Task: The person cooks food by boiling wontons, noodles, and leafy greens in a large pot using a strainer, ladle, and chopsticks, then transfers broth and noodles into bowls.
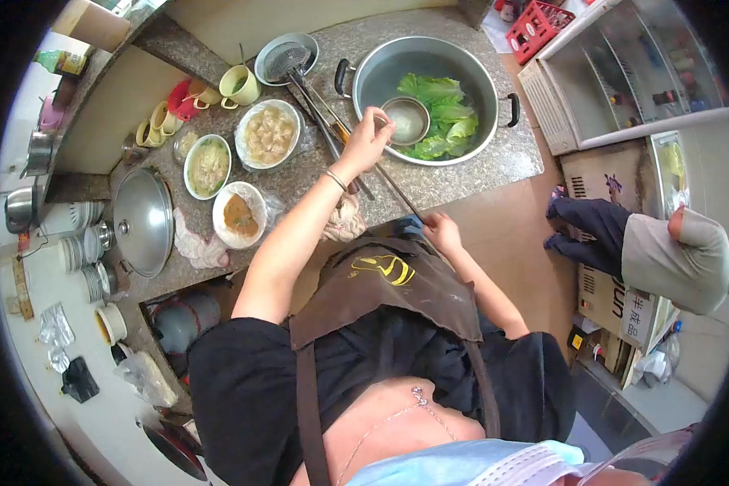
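My left hand is over the near left rim of a large metal pot. Its fingers are pinched beside a round ladle; what they hold, if anything, is too small to tell. The ladle is over the pot, next to green lettuce leaves in the liquid. My right hand, near the apron, is closed around the lower end of the long ladle handle. Left of my left forearm stand bowls of dumplings, of noodle-like food and of brown sauce.
A strainer rests on a metal bowl behind the dumplings. Several cups line the back left, near a large lidded pan. Cloths lie along the counter edge. At right, another person stands by a glass-door fridge.
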`<state>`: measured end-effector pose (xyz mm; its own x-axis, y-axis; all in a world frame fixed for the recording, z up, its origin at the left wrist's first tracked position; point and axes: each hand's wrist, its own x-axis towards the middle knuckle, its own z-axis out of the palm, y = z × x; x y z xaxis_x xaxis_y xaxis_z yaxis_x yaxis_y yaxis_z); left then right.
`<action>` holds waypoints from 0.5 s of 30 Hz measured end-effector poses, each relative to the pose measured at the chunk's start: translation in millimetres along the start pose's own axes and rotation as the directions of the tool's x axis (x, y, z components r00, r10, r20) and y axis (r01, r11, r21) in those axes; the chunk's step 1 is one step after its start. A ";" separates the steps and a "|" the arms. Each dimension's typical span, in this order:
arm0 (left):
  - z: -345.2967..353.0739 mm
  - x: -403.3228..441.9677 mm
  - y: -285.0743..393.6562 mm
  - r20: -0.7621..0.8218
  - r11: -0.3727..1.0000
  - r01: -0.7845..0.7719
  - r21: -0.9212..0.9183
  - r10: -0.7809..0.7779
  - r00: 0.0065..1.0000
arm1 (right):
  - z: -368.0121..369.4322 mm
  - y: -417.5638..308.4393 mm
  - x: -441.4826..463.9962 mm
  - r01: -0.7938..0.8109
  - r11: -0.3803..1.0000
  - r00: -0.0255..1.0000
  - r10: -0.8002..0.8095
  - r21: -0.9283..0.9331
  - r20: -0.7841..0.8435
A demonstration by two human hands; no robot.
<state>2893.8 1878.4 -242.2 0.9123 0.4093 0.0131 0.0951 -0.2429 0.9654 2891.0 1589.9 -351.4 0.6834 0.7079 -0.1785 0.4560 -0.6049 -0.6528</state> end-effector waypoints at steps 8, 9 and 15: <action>2.8 16.4 -27.8 -0.147 0.992 -0.124 0.033 0.128 0.981 | -122.4 43.4 -120.6 0.067 0.377 0.770 0.570 0.924 -0.288; 1.8 18.9 -28.1 -0.134 0.992 -0.112 0.051 0.118 0.984 | -130.9 26.6 -106.9 -0.040 0.406 0.771 0.593 0.913 -0.231; -4.4 28.0 -20.3 -0.064 0.995 -0.062 0.073 0.067 0.996 | -240.8 -31.1 -63.4 0.060 0.766 0.880 0.262 0.640 -0.395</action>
<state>2915.7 1898.6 -260.3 0.8894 0.4473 0.0943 0.0672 -0.3318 0.9409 2970.8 1476.0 -142.5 0.9466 0.3204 -0.0371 0.0251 -0.1877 -0.9819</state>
